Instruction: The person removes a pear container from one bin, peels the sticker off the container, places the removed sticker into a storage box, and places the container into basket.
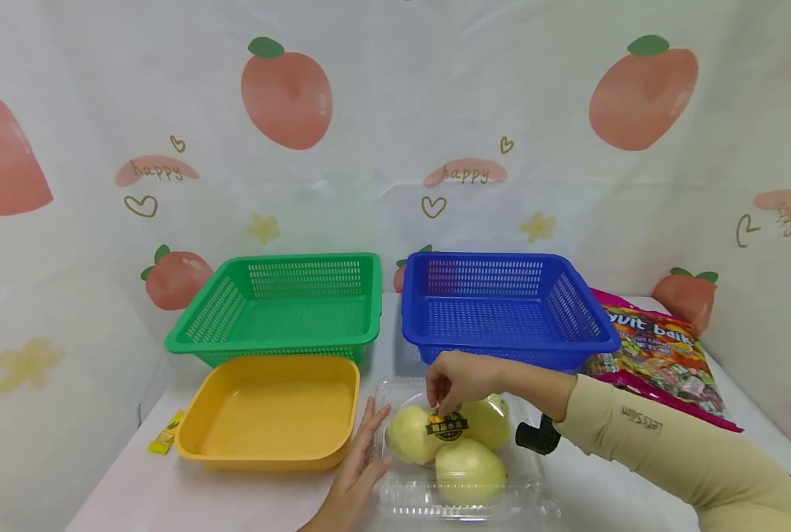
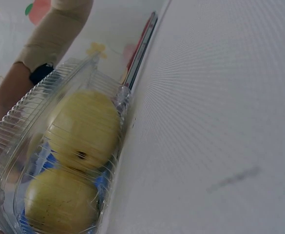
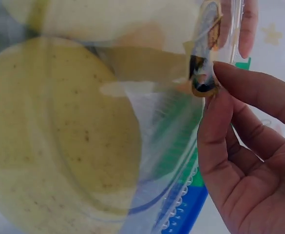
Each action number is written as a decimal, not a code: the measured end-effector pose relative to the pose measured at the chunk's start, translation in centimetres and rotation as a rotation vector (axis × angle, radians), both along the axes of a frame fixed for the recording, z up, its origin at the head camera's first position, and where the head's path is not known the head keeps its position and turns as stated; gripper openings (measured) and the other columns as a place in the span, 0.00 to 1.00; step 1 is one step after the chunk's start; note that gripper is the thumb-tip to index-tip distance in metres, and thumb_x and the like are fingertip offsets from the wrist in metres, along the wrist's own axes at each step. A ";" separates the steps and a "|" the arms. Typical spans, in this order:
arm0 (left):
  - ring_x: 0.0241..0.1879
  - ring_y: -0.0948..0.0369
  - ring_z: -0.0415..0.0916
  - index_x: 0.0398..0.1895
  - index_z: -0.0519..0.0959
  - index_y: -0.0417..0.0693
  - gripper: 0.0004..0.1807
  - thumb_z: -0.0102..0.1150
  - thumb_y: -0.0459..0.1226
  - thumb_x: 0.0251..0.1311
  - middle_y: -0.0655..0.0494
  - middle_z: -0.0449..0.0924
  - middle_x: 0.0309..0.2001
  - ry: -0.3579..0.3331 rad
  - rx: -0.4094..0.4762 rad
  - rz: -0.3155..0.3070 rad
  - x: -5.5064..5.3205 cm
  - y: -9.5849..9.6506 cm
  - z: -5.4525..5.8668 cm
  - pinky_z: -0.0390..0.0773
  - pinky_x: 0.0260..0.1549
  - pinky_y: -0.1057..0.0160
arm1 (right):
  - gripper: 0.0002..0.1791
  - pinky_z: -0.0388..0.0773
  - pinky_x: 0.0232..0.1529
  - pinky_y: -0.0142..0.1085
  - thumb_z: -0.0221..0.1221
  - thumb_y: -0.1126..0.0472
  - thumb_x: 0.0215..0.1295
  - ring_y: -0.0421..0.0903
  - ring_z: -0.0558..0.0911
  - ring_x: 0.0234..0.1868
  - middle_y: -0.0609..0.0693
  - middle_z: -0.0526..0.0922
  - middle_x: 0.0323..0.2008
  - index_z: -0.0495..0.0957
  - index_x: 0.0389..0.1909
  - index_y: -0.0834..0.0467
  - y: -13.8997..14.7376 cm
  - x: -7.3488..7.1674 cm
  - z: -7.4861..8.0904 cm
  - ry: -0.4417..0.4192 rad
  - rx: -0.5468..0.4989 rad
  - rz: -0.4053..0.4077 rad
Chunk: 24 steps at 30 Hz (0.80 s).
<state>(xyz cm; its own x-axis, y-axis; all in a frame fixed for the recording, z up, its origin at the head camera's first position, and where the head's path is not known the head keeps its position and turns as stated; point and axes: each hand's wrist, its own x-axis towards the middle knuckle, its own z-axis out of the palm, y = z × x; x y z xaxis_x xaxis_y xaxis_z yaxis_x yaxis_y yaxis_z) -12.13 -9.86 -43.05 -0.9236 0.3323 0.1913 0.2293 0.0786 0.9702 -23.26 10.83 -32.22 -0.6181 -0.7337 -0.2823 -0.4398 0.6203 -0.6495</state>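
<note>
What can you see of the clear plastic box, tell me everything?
The clear plastic box looks thin and shiny, with ribbed sides and a lid that appears closed. It sits upright on the white table, in front of the blue basket and right of the yellow tub. Three pale yellow fruits show inside. The left hand rests against its left side; the right hand pinches a dark label on its lid.

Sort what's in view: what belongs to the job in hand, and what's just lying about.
In the job: right hand, pinching the label; clear container bearing that label; three pale fruits inside; left hand at the container's side.

Apparently just lying about: green basket; blue basket; yellow tub; candy bag; small yellow packet.
</note>
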 end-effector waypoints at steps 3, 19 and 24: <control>0.67 0.83 0.25 0.73 0.49 0.52 0.31 0.41 0.32 0.68 0.46 0.23 0.74 0.007 0.002 -0.016 -0.1 0.0 0.0 0.38 0.57 0.88 | 0.04 0.75 0.25 0.25 0.65 0.72 0.49 0.34 0.73 0.22 0.44 0.78 0.20 0.79 0.23 0.62 0.2 0.1 0.1 0.017 0.006 0.002; 0.74 0.50 0.25 0.72 0.51 0.57 0.32 0.41 0.30 0.65 0.50 0.28 0.75 -0.010 -0.057 0.033 -0.6 0.0 0.6 0.37 0.67 0.43 | 0.04 0.72 0.25 0.23 0.64 0.70 0.51 0.33 0.71 0.22 0.45 0.79 0.20 0.79 0.23 0.61 0.3 -0.1 0.6 0.099 0.060 0.049; 0.74 0.50 0.26 0.72 0.51 0.55 0.32 0.41 0.30 0.65 0.48 0.28 0.75 -0.006 -0.039 0.042 -0.4 0.0 0.3 0.38 0.67 0.42 | 0.04 0.72 0.25 0.23 0.63 0.70 0.52 0.33 0.71 0.22 0.44 0.78 0.20 0.78 0.23 0.60 0.1 -0.2 0.8 0.095 0.066 0.074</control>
<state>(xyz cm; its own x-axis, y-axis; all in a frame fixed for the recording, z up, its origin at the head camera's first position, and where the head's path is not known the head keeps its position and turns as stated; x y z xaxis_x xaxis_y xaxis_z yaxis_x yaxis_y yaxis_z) -12.50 -9.86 -42.73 -0.9379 0.3001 0.1738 0.2195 0.1256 0.9675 -23.44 10.98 -31.44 -0.5896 -0.7597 -0.2741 -0.5434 0.6243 -0.5613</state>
